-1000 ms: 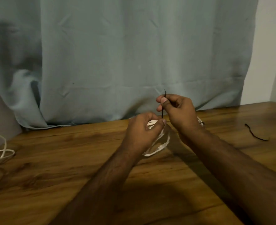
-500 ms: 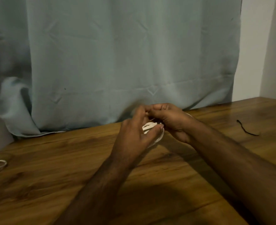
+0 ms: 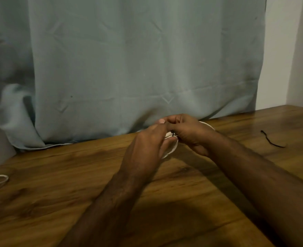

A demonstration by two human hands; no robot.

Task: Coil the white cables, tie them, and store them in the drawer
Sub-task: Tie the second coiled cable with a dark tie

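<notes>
Head view: both hands meet above the table point(image 3: 75, 202), the left hand point(image 3: 147, 145) curled round the coiled cable point(image 3: 170, 150). The right hand point(image 3: 188, 134) pinches the black tie point(image 3: 173, 134) at that coil.

A wooden surface point(image 3: 58, 202), brown, with dark grain and a soft shine, across the whole lower part of the view. Behind its far edge a pale grey-blue curtain point(image 3: 129, 59), hanging in broad folds, creased in squares, with a sewn hem line low down. Bottom edge of the curtain lying on the surface at the left, bunched there in a loose fold. To the right of the curtain a plain light wall point(image 3: 281, 50), with a corner near the right border. Another strip of pale wall at the far left, below the curtain's fold.
</notes>
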